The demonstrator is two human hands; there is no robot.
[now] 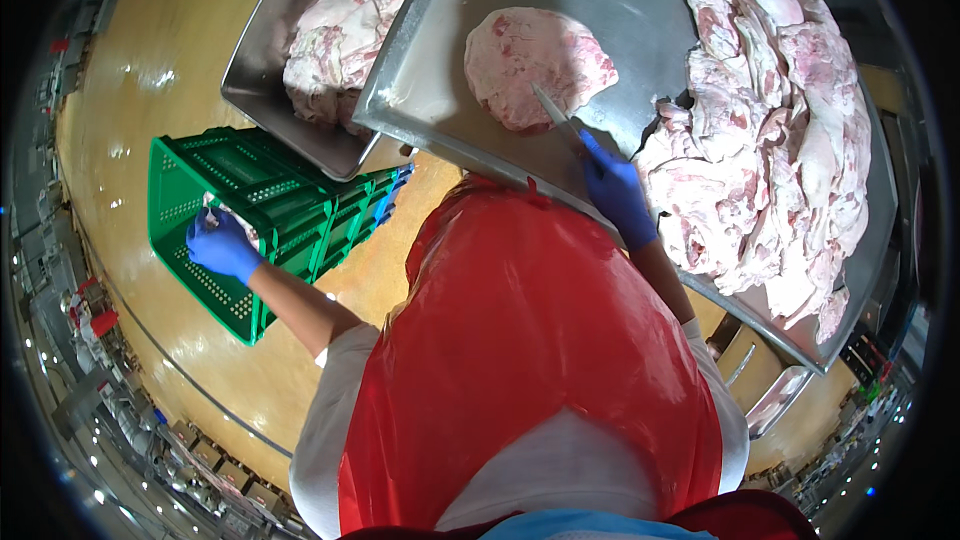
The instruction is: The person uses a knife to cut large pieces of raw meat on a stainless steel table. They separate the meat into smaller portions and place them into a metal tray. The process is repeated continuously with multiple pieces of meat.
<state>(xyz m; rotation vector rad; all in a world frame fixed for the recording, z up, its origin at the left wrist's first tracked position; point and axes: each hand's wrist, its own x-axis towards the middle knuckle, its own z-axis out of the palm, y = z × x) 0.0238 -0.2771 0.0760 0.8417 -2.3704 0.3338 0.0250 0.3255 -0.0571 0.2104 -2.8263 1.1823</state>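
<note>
One right hand point(615, 185) is closed around one knife point(556, 112), its blade tip at the single flat piece of meat point(520, 60) on one metal table point(625, 5). To the right lies one heap of meat point(780, 140), too tangled to count. One left hand point(225, 247) is at one green crate point(215, 290), a scrap point(243, 228) beside it; I cannot tell whether it grips. One metal tub point(262, 50) holds more meat.

"How's the light?"
"Bright on the metal table point(622, 38), one dark shadow across it; glare spots the floor point(150, 130)."
"Edges?"
"Bent, fading to black, far background blurry."
</note>
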